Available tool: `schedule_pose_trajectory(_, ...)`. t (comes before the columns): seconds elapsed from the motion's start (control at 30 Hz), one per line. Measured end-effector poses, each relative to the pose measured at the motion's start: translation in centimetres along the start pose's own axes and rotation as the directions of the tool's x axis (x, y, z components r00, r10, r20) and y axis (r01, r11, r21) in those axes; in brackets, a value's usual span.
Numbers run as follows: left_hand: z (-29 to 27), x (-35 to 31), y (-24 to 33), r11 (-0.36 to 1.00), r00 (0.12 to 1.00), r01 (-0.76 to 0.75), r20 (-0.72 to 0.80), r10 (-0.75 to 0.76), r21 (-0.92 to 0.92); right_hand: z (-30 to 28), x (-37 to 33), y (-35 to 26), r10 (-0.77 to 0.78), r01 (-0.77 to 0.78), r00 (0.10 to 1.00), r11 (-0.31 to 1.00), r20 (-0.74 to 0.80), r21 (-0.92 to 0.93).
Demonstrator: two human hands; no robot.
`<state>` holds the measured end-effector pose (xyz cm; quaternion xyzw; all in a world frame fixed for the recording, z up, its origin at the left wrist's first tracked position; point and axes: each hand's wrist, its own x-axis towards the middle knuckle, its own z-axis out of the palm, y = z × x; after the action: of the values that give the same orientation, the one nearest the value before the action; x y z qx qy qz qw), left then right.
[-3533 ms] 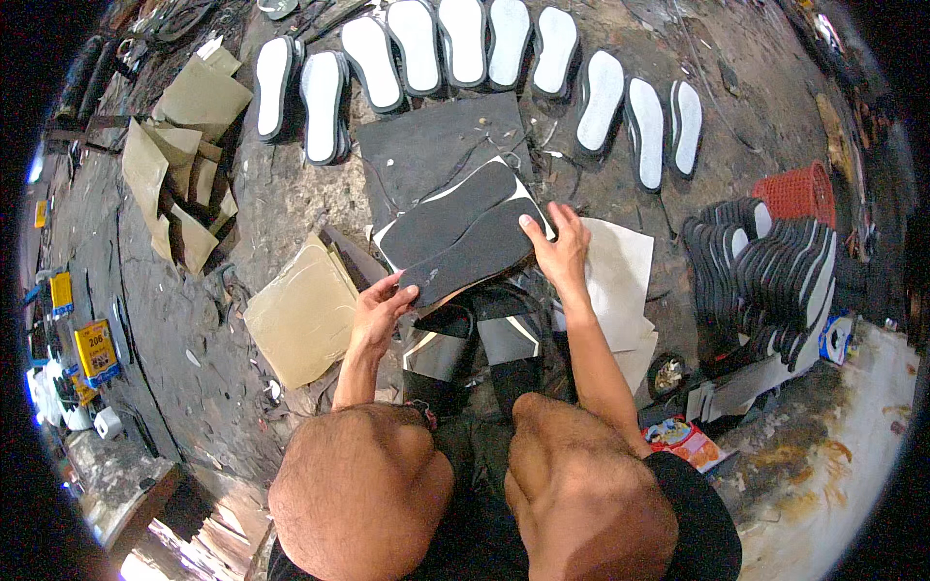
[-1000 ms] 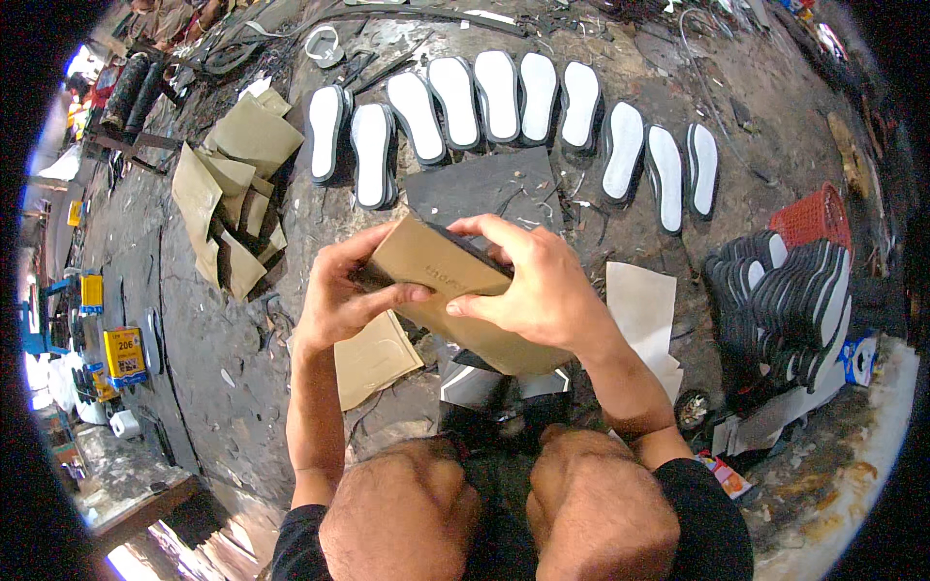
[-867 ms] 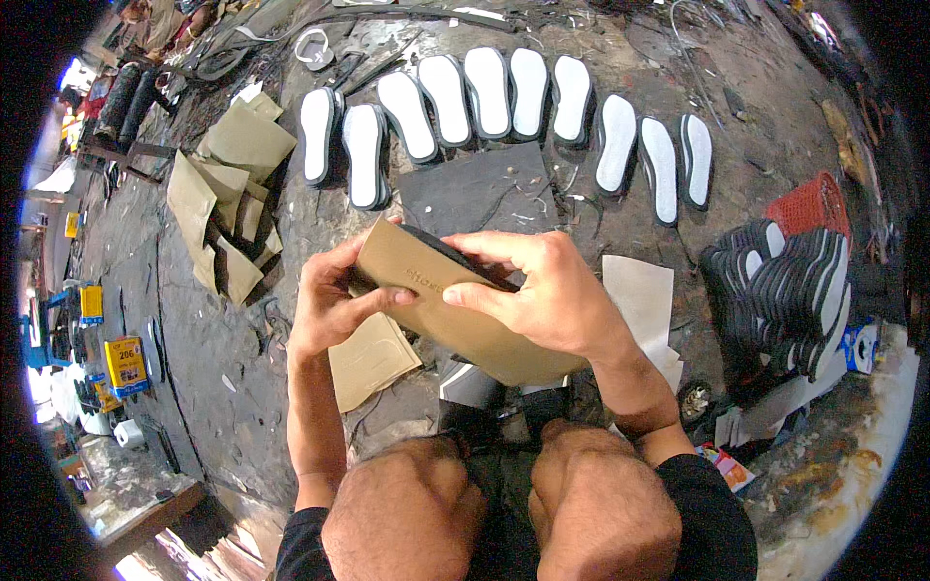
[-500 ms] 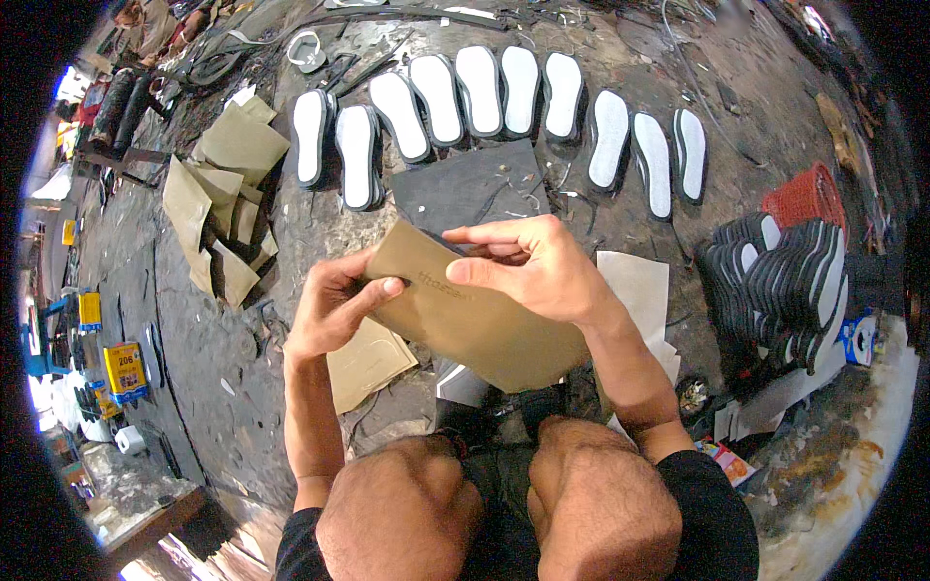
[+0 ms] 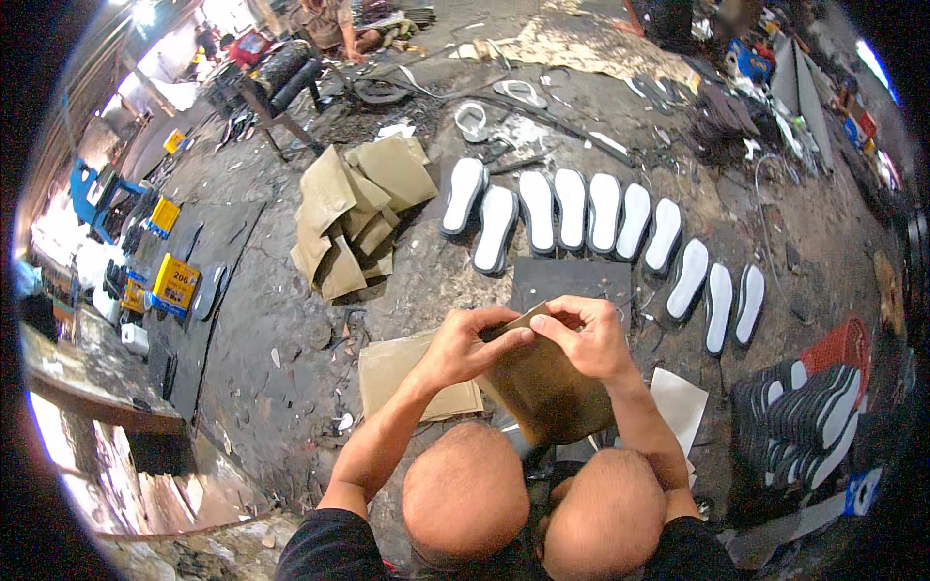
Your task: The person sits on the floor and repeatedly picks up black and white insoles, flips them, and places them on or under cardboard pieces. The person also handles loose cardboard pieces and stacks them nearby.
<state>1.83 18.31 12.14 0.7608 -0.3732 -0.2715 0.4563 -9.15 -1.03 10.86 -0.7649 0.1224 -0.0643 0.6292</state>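
In front of my knees I hold a thin brown sheet [image 5: 547,399], its lower part hanging down toward my shins. My left hand [image 5: 473,345] pinches its top left edge between thumb and fingers. Close beside it, my right hand [image 5: 587,341] grips the top edge, thumb in front and fingers behind. The sheet's top edge looks bent between the two thumbs. A stack of flat brown sheets [image 5: 418,376] lies on the floor by my left forearm. Just beyond my hands is a flat black sheet [image 5: 572,281].
Several white-topped shoe soles [image 5: 604,213] lie in a curved row ahead. Loose brown sheets [image 5: 339,194] are heaped at left. At right are piled soles [image 5: 799,416], a red basket [image 5: 841,347] and a white sheet [image 5: 680,407]. Yellow tins [image 5: 174,284] stand far left; another person [image 5: 329,27] sits beyond.
My view has turned left and lifted. My right thumb has come up beside the left one at the sheet's top edge, and the sheet now hangs more upright.
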Motion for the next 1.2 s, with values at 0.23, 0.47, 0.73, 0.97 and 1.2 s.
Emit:
schedule_pose_trajectory(0.23, -3.2, -5.1, -2.1, 0.923, 0.941, 0.026, -0.303, -0.152, -0.383, 2.5, 1.4, -2.1, -0.202, 0.211, 0.952, 0.977, 0.232, -0.017)
schedule_pose_trajectory(0.47, -6.6, -8.5, -4.9, 0.799, 0.787, -0.102, -0.539, -0.299, -0.593, 0.3, 1.9, -1.3, -0.214, 0.270, 0.928, 0.950, 0.305, -0.155)
schedule_pose_trajectory(0.73, -9.4, -9.1, -8.4, 0.616, 0.724, -0.118, -0.492, -0.484, -0.779, -3.8, 0.3, 0.1, -0.122, 0.139, 0.984, 0.981, 0.129, -0.134)
schedule_pose_trajectory(0.97, -17.3, -2.2, -13.7, 0.295, 0.636, -0.581, -0.650, -0.415, -0.758, -5.2, -3.1, 3.7, 0.000, 0.024, 0.957, 0.997, -0.291, 0.078)
schedule_pose_trajectory(1.2, -14.5, -3.9, -31.0, 0.833, 0.470, -0.022, -0.741, -0.480, -0.553, -5.9, -7.5, 7.7, 0.119, -0.150, 0.962, 0.982, -0.245, -0.113)
